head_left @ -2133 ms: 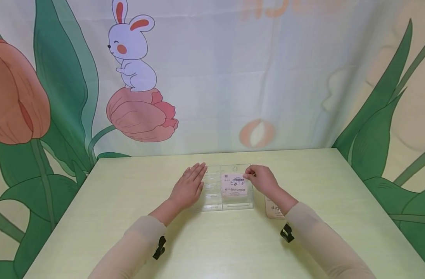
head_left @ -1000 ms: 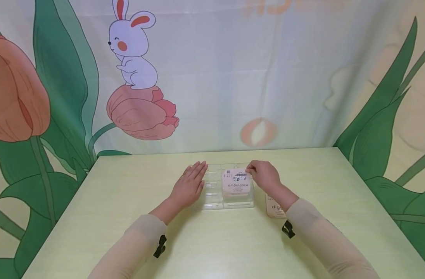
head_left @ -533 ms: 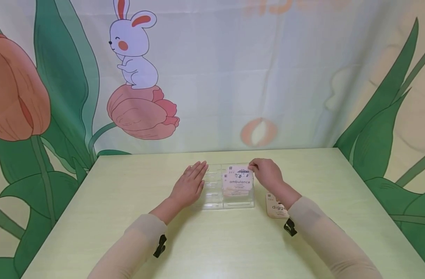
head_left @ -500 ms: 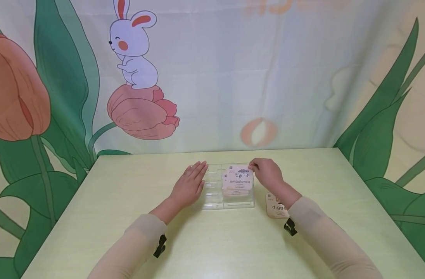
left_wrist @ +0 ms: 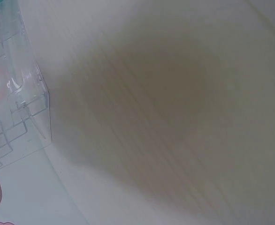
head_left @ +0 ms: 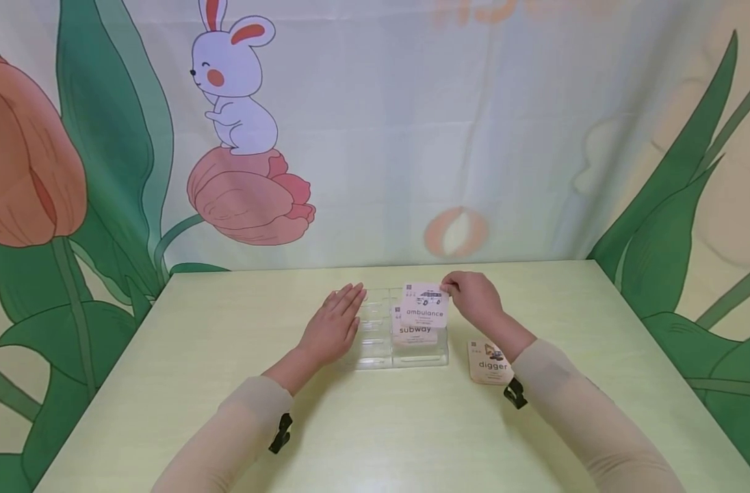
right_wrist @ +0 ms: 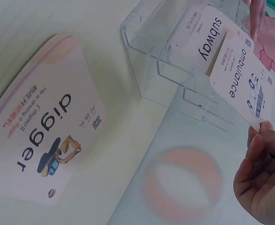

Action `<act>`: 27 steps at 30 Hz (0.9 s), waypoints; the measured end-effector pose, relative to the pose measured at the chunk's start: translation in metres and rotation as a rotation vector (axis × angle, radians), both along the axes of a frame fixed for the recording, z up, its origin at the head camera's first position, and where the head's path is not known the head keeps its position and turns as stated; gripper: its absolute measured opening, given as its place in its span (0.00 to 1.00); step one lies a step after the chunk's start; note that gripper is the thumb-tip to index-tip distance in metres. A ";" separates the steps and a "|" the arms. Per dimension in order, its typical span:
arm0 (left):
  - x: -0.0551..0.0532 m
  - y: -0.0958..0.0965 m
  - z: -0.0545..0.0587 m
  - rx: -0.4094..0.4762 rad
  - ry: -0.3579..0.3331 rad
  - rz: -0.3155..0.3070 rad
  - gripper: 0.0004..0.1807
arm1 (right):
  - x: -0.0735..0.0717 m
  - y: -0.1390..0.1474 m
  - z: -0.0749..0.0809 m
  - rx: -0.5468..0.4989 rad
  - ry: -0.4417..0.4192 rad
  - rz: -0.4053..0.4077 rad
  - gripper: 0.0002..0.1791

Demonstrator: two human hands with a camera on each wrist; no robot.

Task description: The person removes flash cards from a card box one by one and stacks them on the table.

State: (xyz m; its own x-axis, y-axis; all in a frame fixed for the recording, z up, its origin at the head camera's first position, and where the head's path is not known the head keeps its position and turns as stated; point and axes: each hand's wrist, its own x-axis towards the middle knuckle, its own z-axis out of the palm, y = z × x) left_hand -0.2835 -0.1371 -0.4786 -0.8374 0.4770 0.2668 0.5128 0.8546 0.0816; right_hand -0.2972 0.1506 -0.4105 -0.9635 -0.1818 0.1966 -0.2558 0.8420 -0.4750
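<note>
My right hand (head_left: pixel 473 296) pinches the corner of the ambulance flashcard (head_left: pixel 425 302) between thumb and finger, above the right part of a clear plastic tiered rack (head_left: pixel 419 357). Behind and below it, the subway flashcard (head_left: pixel 415 333) stands in the rack, partly covered by the ambulance one. My left hand (head_left: pixel 332 329) lies with straight fingers against the rack's left side. The right wrist view shows the pinched ambulance card (right_wrist: pixel 244 77) tilted over the subway card (right_wrist: pixel 208 37). In the left wrist view the rack's stepped end (left_wrist: pixel 22 98) shows, with only a sliver of the hand.
A stack of flashcards with the digger card (head_left: pixel 490 363) on top lies on the table, right of the rack, partly under my right forearm. The pale table (head_left: pixel 375 431) ends at a printed curtain (head_left: pixel 375 137) close behind the rack.
My right hand has lifted the ambulance card up and slightly right from the rack, uncovering the subway card. More of the digger card shows as the forearm shifts. My left hand has stayed put.
</note>
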 end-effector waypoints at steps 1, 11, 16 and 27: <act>0.000 0.000 0.000 -0.001 -0.001 0.001 0.30 | 0.000 0.000 0.001 0.000 -0.003 -0.001 0.11; 0.000 0.000 0.000 -0.001 -0.007 0.006 0.30 | -0.002 0.000 0.007 0.022 0.019 -0.003 0.11; 0.000 0.000 0.000 -0.010 -0.007 0.006 0.31 | -0.001 0.001 0.010 0.028 0.034 0.003 0.11; 0.001 0.000 0.001 -0.011 -0.016 0.006 0.31 | -0.003 0.005 0.018 0.026 0.031 -0.006 0.12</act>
